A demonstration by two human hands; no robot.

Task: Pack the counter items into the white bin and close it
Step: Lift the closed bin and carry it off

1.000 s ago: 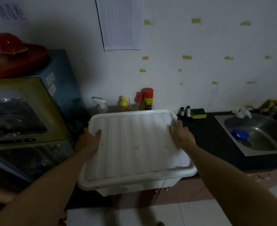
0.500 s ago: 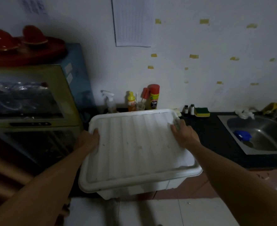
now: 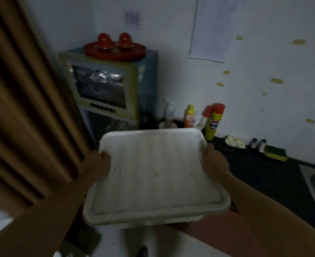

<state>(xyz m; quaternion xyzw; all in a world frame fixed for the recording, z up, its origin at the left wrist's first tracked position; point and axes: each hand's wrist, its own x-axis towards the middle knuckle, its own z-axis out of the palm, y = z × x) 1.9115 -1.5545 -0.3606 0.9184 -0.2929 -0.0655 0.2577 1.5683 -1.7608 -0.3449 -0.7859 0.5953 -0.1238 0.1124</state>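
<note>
My left hand [image 3: 97,167] and right hand [image 3: 213,164] hold the lidded white bin [image 3: 153,175] at centre frame, fingers [image 3: 105,156] curled round its side rims. Curtain [image 3: 23,108] crowds the left edge. Worktop [image 3: 264,175] lies right. Spray can [image 3: 214,121] and cabinet [image 3: 104,89] stand just behind.

Bin [image 3: 153,182] between hands; counter [image 3: 264,175] right.

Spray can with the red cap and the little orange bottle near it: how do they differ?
The spray can is taller than the orange bottle. The spray can has a red cap and yellow-green body; the orange bottle has a yellow cap. Both stand upright by the wall, behind the white bin.
</note>
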